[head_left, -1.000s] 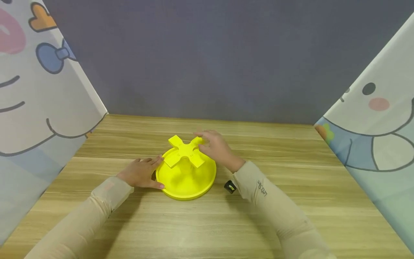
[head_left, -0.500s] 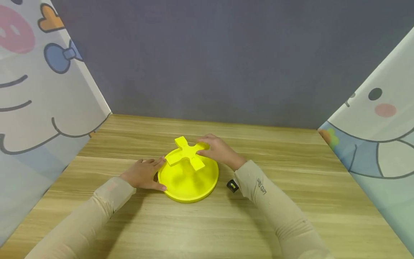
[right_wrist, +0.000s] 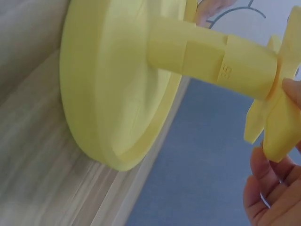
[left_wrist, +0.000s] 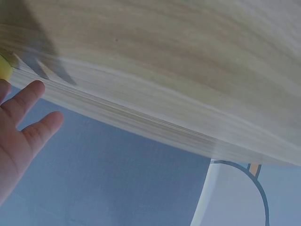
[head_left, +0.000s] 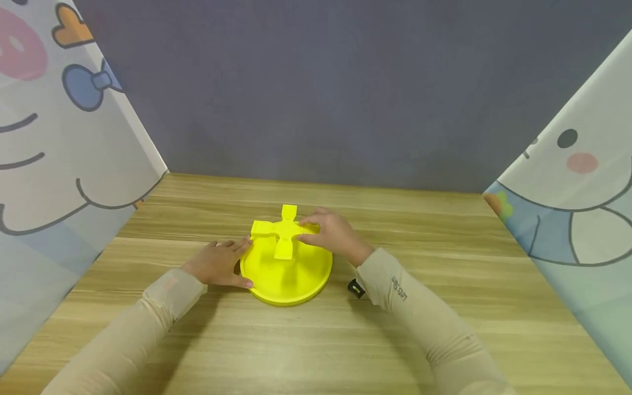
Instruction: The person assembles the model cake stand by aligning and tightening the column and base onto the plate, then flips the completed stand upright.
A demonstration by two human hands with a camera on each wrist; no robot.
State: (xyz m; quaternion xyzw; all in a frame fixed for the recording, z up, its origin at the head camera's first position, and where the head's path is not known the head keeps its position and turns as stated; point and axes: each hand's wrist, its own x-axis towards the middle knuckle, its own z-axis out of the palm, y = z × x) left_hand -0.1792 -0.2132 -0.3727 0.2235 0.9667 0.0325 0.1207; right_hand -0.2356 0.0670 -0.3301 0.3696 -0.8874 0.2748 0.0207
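A round yellow dish [head_left: 283, 293] with a raised rim lies on the wooden table. From its middle rises a thick yellow post [right_wrist: 207, 56] with flat faces and raised marks on its side. On top of the post sits a yellow four-armed cross [head_left: 285, 229]. My right hand [head_left: 336, 233] pinches the cross's right arm between thumb and fingers, as the right wrist view shows from the side. At the dish's left rim, my left hand [head_left: 217, 265] rests with its fingers spread and straight. The left wrist view catches only a sliver of the dish [left_wrist: 4, 68].
A small black object [head_left: 355, 288] is at the underside of my right cuff. The wooden table [head_left: 276, 351] reaches back to a dark grey panel [head_left: 316, 99]. Cartoon-printed cloths stand along the left and right sides.
The cross has turned counterclockwise on the post, seen from above, with my right hand on its arm. My left hand has stayed on the rim. The head view has shifted slightly.
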